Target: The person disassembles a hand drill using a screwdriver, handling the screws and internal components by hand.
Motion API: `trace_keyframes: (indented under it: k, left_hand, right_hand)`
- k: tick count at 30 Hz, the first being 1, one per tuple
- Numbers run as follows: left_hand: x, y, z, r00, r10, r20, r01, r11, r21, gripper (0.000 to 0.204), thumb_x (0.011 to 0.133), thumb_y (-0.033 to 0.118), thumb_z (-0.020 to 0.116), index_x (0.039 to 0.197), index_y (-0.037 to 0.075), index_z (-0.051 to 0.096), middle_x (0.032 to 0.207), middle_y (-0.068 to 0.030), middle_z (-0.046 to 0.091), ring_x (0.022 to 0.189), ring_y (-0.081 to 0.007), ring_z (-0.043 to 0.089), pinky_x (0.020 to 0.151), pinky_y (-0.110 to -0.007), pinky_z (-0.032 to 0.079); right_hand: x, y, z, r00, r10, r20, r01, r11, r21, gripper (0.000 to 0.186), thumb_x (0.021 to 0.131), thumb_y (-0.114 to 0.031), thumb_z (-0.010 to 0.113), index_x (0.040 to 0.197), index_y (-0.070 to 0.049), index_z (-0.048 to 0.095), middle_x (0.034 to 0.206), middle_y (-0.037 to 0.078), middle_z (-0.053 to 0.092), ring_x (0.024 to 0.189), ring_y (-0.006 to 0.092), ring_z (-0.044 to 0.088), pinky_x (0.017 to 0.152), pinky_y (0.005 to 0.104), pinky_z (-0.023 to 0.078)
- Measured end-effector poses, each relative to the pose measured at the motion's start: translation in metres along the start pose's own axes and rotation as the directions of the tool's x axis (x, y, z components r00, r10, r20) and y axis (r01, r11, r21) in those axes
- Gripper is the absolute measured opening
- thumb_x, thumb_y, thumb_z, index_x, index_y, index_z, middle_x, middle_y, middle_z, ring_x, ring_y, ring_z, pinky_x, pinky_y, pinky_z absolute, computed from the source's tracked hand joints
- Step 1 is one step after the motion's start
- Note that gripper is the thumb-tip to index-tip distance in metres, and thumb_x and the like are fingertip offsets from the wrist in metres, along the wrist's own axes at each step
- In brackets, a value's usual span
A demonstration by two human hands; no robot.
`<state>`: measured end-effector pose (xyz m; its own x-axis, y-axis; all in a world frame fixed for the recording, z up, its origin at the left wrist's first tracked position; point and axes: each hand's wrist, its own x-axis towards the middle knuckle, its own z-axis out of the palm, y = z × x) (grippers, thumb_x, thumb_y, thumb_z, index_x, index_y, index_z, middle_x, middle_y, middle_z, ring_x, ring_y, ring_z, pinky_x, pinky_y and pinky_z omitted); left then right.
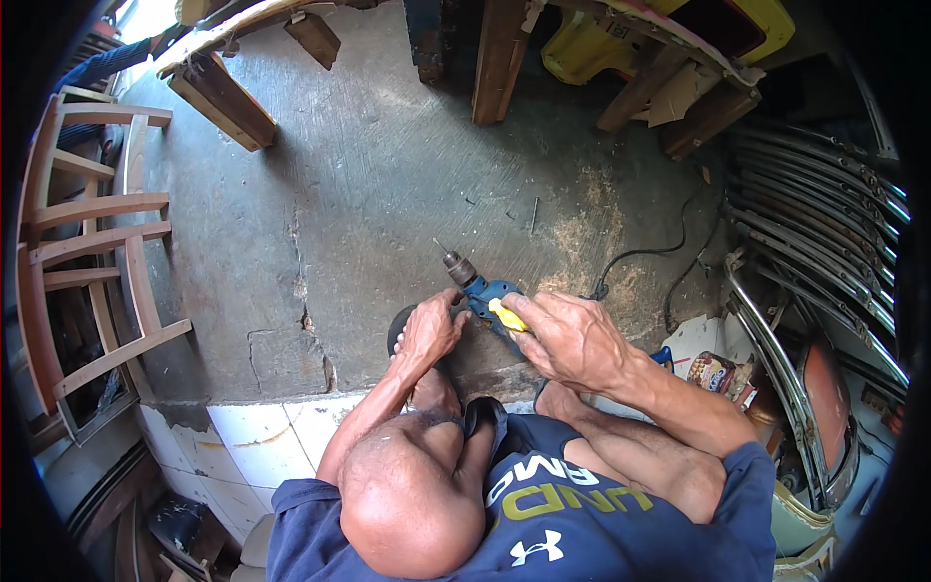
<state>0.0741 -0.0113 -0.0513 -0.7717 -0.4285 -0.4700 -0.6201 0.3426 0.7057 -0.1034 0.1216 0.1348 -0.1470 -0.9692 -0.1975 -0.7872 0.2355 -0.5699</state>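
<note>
The blue power drill (pixel 477 289) lies near the centre of the frame, on a slant: its dark metal chuck (pixel 459 267) points to the upper left, and its body goes toward the lower right. In the chuck sits a thin bit (pixel 439 243). The rear part of the body is hidden behind my right hand (pixel 577 339). In this hand I hold a small bright yellow tool (pixel 506 315), which overlaps the drill body in the view; its exact kind I cannot tell, because my fingers cover part of it.
</note>
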Motion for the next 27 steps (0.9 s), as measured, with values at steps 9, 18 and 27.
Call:
trace_keyframes:
  k: [9, 18, 27]
  left_hand:
    - [-0.009, 0.065, -0.059, 0.883, 0.468, 0.044, -0.428, 0.840, -0.334, 0.046, 0.083, 0.006, 0.069, 0.129, 0.003, 0.063, 0.124, -0.0220, 0.068, 0.118, -0.0408, 0.064, 0.101, -0.046, 0.051]
    - [0.008, 0.051, -0.033, 0.795, 0.603, 0.069, -0.577, 0.786, -0.224, 0.039, 0.085, 0.007, 0.067, 0.124, 0.002, 0.065, 0.127, -0.0197, 0.067, 0.119, -0.0385, 0.062, 0.101, -0.046, 0.051]
    - [0.047, -0.033, 0.038, 0.935, -0.348, -0.065, 0.154, 0.565, -0.811, 0.042, 0.101, 0.028, 0.059, 0.126, -0.004, 0.058, 0.106, -0.0158, 0.067, 0.099, -0.0272, 0.068, 0.091, -0.039, 0.054]
  right_hand:
    - [0.011, -0.024, 0.003, 0.974, -0.129, 0.187, 0.167, 0.965, -0.204, 0.037, 0.084, -0.017, 0.064, 0.121, -0.008, 0.066, 0.105, 0.013, 0.062, 0.100, 0.0324, 0.063, 0.082, 0.0448, 0.054]
    - [0.041, -0.009, -0.006, 0.814, 0.345, 0.468, -0.378, 0.925, -0.026, 0.035, 0.091, -0.021, 0.064, 0.116, 0.003, 0.060, 0.094, 0.030, 0.069, 0.087, 0.0467, 0.069, 0.072, 0.0537, 0.056]
    - [0.066, -0.004, 0.029, 0.308, 0.689, 0.656, -0.844, 0.516, -0.146, 0.045, 0.089, -0.033, 0.050, 0.119, -0.005, 0.069, 0.090, 0.027, 0.072, 0.094, 0.0450, 0.068, 0.098, 0.0529, 0.046]
